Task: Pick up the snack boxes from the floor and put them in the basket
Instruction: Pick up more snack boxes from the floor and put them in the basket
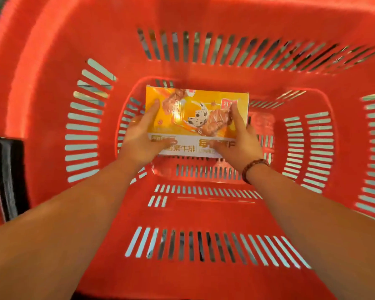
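Note:
I look straight down into a deep red slotted plastic basket (pixel 204 215). A yellow snack box (pixel 193 109) with pictures of meat and a white strip of print lies low inside it, near the bottom. My left hand (pixel 142 137) grips its left end, thumb on top. My right hand (pixel 238 139) grips its right end, thumb on the top face. Both forearms reach down into the basket. I cannot tell whether the box touches the bottom.
The basket's walls surround the box on every side. A black handle grip (pixel 8 176) shows at the left rim. A pale floor shows through the slots. A bead bracelet (pixel 252 168) sits on my right wrist.

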